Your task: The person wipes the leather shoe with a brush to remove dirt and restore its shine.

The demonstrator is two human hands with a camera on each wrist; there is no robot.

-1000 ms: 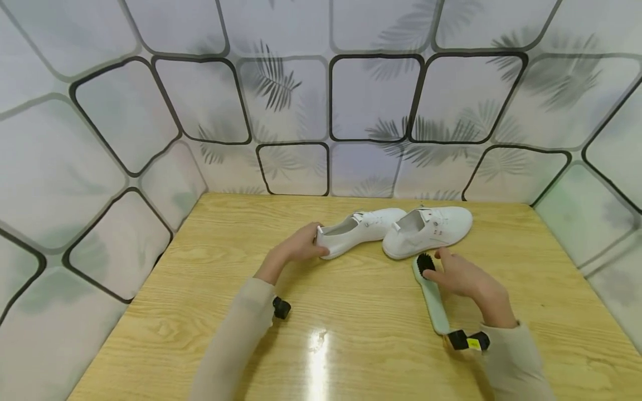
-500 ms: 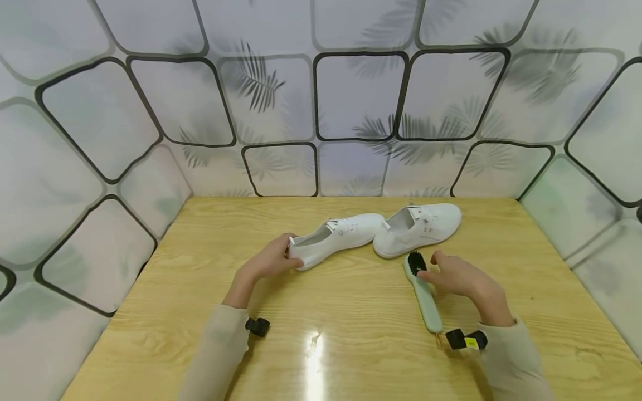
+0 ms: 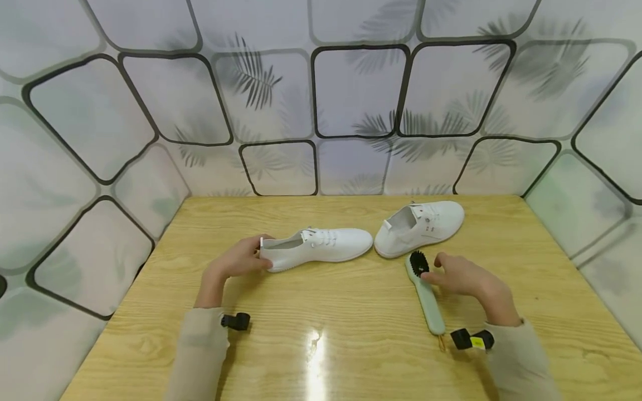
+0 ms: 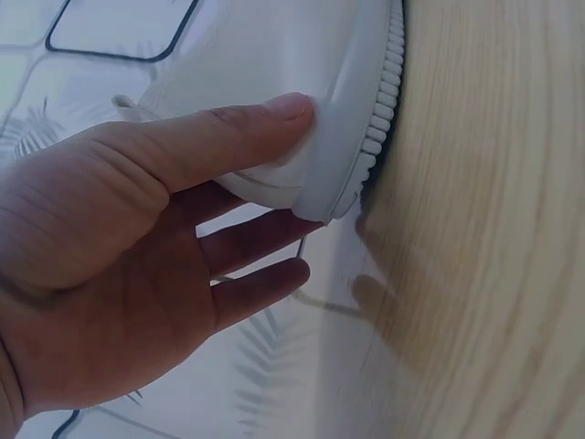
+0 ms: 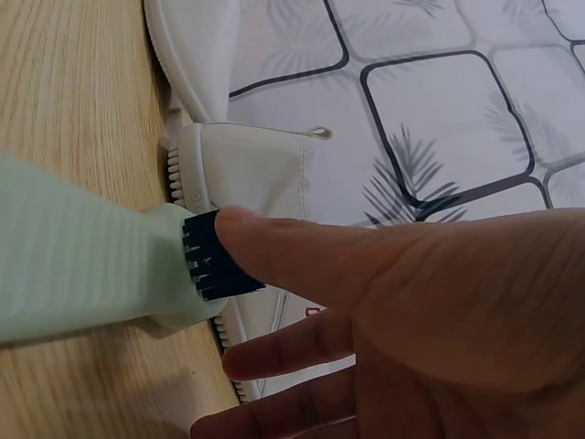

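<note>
My left hand [image 3: 237, 259] pinches the heel of a white lace-up shoe [image 3: 333, 245], which lies with its toe to the right. In the left wrist view the thumb presses the heel's side just above the ribbed sole [image 4: 377, 119], with fingers behind. The second white shoe [image 3: 433, 223] stands farther right, its heel close to the first one's toe. A pale green brush [image 3: 428, 303] lies with its black bristles [image 3: 418, 263] up. My right hand [image 3: 463, 277] is beside the brush, fingers loose; in the right wrist view its thumb is at the bristles [image 5: 215, 261].
The wooden table [image 3: 321, 312] ends at a patterned back wall [image 3: 358, 94], with side walls to the left and right. A cord loop [image 3: 441, 342] hangs off the brush handle. Each wrist carries a small black camera.
My left hand has drawn the held shoe leftward and a little nearer, turning it more sideways, away from overlapping the second shoe. My right hand and the brush have stayed nearly still.
</note>
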